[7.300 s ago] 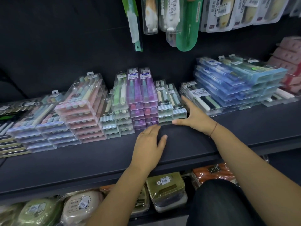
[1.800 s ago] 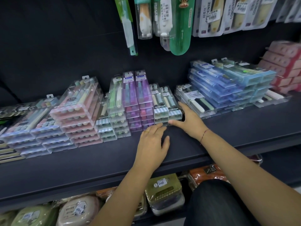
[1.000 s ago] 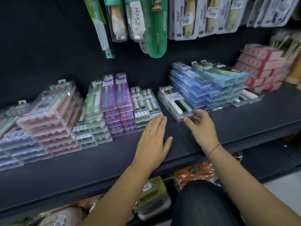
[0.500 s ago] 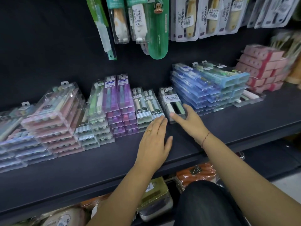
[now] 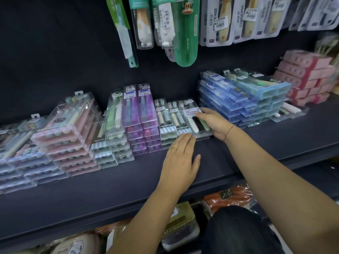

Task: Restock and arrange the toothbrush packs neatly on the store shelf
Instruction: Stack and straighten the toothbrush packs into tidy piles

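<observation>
My right hand (image 5: pixel 213 123) lies fingers-out over the soft toothbrush pack (image 5: pixel 194 119), pressing rather than gripping. My left hand (image 5: pixel 180 159) rests flat on the shelf (image 5: pixel 110 182), fingertips (image 5: pixel 185 138) touching the front edge where that pack meets the striped packs (image 5: pixel 166 121). If I push too hard, I judge the slick pack skews over those neighbours. Its clear shell holds white, black and green handles.
</observation>
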A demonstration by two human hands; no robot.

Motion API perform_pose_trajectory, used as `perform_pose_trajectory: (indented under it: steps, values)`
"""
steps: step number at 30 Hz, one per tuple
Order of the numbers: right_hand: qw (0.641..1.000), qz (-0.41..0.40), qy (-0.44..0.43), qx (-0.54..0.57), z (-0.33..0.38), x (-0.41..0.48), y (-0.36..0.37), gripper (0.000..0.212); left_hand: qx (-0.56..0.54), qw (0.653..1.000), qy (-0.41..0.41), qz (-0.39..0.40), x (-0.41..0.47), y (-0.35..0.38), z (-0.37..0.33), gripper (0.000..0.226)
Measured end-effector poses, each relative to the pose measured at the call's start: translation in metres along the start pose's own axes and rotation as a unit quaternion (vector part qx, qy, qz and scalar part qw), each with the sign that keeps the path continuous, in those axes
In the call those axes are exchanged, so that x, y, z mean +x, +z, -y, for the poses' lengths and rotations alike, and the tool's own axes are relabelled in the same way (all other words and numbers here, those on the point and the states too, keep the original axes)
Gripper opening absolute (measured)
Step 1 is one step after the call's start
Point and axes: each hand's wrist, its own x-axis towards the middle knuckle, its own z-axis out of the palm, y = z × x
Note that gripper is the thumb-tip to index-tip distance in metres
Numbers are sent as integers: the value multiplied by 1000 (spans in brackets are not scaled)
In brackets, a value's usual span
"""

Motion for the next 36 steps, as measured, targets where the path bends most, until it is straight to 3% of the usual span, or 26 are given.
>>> perform_pose_trajectory:
  steps: [4, 7, 10, 18, 23, 36]
  values:
    - [999, 38, -23, 15, -11, -19, -9, 49, -13, 1000, -4, -5, 0, 0, 1, 57]
    - [992, 102, -63, -37, -23, -36, -23, 53, -19, 1000, -11, -11, 0, -1, 1, 55]
    - [987, 103, -92, -84, -31, -36, -27, 84, -21, 999, -16, -18, 0, -1, 2, 48]
    - [979, 39, -128, -154, -36, -25, -25, 78, -29, 999, -19, -24, -1, 0, 2, 45]
    - [969, 29, -127, -210, -39, -23, -24, 100, -33, 999, -21, -36, -1, 0, 2, 45]
    - [975, 40, -115, -189, -38, -35, -31, 95, -46, 998, -24, -31, 0, 1, 3, 43]
